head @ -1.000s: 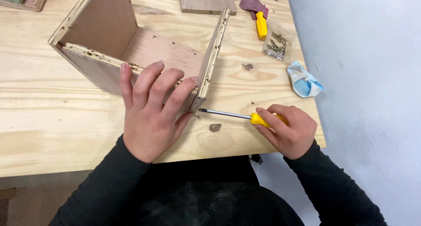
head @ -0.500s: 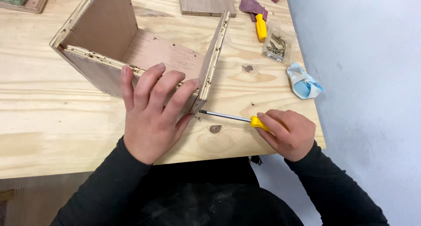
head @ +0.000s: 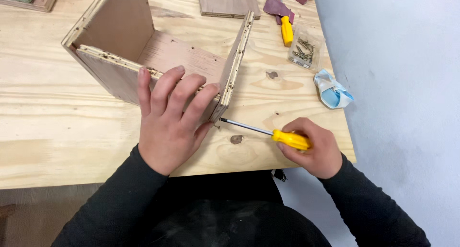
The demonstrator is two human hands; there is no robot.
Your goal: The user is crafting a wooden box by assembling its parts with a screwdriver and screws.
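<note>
Left hand (head: 168, 124) lies flat, fingers spread, pressing the open plywood box (head: 143, 60). Right hand (head: 314, 148) grips a yellow-handled screwdriver (head: 268, 133), tip at the box corner beside the left hand.

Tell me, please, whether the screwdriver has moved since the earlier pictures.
Yes, slightly. The screwdriver keeps its tip at the box corner, but its yellow handle has swung a little toward the near edge of the table, judged against the dark knot.
</note>
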